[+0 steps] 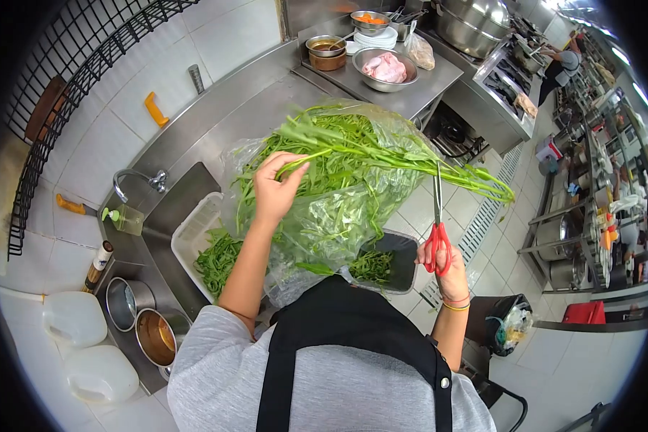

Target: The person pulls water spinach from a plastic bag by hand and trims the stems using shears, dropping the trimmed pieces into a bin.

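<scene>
one pair scissors, one greens bag, two jugs, two orange handles, one tap

A white tiled wall backs steel counters above a pale tiled floor.

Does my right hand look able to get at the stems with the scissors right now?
Probably yes: the right hand holds the scissors with their blades up at the stems, and nothing visible blocks them.

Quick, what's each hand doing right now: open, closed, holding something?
Left hand: closed, pinching green stems.
Right hand: closed around the handles of the red-handled scissors, blades pointing up at the stalks.
</scene>
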A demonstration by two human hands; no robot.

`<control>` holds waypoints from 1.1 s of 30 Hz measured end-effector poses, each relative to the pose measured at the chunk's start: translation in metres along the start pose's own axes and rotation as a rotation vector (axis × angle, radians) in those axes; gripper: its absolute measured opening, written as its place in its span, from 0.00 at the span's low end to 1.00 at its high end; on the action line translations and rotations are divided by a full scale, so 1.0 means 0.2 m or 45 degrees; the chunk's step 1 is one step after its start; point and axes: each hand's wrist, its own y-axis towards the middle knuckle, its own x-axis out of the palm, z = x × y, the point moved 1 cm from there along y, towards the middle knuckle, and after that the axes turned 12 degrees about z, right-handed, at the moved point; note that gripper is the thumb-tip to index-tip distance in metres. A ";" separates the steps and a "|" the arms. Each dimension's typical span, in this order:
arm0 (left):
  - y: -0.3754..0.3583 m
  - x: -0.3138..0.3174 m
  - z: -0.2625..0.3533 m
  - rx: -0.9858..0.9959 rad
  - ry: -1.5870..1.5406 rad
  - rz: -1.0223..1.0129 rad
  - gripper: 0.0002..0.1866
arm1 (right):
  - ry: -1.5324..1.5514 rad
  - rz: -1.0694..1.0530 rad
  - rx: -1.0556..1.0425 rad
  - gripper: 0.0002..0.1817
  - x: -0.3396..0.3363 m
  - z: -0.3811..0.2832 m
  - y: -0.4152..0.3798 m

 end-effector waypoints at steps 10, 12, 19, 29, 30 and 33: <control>0.01 0.18 0.06 0.417 -0.190 0.053 0.05 | 0.077 0.024 0.020 0.24 -0.02 0.06 -0.06; 0.02 0.17 0.07 0.464 -0.140 0.016 0.06 | 0.176 0.023 0.030 0.24 -0.02 0.07 -0.07; 0.02 0.13 0.05 0.409 -0.124 0.061 0.08 | 0.306 0.089 0.094 0.25 -0.03 0.12 -0.16; 0.02 -0.09 -0.10 -0.054 0.036 0.039 0.06 | 0.946 0.293 1.129 0.41 -0.40 0.86 -0.51; -0.02 -0.08 -0.11 -0.075 0.127 -0.210 0.07 | 0.945 0.307 1.133 0.41 -0.46 1.02 -0.52; -0.20 -0.07 -0.15 -0.034 0.411 -0.940 0.11 | 0.617 0.202 1.583 0.41 -0.59 1.28 -0.55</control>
